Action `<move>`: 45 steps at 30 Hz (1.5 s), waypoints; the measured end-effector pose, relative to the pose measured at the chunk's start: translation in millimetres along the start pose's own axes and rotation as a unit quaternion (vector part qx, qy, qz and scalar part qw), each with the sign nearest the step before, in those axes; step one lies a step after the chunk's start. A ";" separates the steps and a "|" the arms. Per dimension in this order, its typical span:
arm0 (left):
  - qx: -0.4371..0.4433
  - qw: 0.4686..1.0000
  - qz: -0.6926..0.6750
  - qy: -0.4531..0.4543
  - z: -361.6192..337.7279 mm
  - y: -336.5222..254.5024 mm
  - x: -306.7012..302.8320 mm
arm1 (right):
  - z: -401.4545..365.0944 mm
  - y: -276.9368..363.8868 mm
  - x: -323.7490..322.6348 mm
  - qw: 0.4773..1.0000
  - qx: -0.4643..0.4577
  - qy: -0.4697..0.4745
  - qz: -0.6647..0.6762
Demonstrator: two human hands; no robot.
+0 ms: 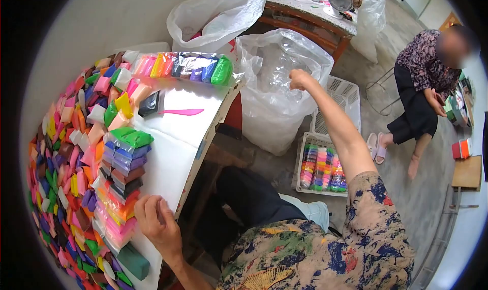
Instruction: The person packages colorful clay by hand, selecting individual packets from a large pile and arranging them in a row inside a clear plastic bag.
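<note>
My left hand (158, 228) is at the table's edge, fingers loosely bent and a little apart, fingertips right beside a stacked row of coloured clay packets (122, 180). My right hand (300, 80) is stretched out over a large clear plastic bag (277, 107), its fingers curled together; what they hold, if anything, is hidden. A pink plastic clay knife (182, 112) lies on the white table top (175, 137). Beyond it sits a clear-wrapped row of coloured packets (185, 68). A dark green block (133, 262) lies at the near end of the stack.
A big heap of loose clay packets (66, 188) covers the table's left side. On the floor, a white crate (300, 180) holds wrapped packet sets. Another plastic bag (216, 18) and a table with a small fan (340, 1) stand behind. A person (422, 81) sits at the right.
</note>
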State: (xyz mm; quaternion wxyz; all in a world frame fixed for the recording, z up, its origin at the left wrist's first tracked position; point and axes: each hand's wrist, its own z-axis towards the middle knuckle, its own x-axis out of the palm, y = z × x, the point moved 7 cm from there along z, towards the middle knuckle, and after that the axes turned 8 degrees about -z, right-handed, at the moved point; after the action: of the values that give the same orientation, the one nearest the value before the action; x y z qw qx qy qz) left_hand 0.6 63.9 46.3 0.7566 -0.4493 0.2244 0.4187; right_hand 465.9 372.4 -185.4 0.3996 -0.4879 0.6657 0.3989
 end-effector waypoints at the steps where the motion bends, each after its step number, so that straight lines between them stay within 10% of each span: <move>1: 0.001 1.000 0.008 0.002 -0.3 -0.2 0.6 | 2.5 1.4 7.2 0.999 0.010 0.013 -0.036; 14: 0.008 0.998 0.057 0.000 1.9 -5.0 3.3 | 33.2 -7.9 95.8 0.998 0.057 0.006 -0.006; 35: 0.006 0.995 0.098 0.008 -2.1 -0.6 3.9 | 40.2 -30.9 114.2 0.939 0.171 -0.260 0.149; 45: 0.017 0.995 0.094 0.006 -0.9 -6.0 3.9 | 15.8 -22.2 7.0 0.932 0.050 -0.357 -0.029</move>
State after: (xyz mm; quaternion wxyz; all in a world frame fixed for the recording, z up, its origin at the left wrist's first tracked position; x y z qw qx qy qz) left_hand 7.8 63.3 46.1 0.7199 -0.4161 0.2772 0.4814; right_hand 488.1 380.1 -200.7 0.6459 -0.3116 0.4840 0.5015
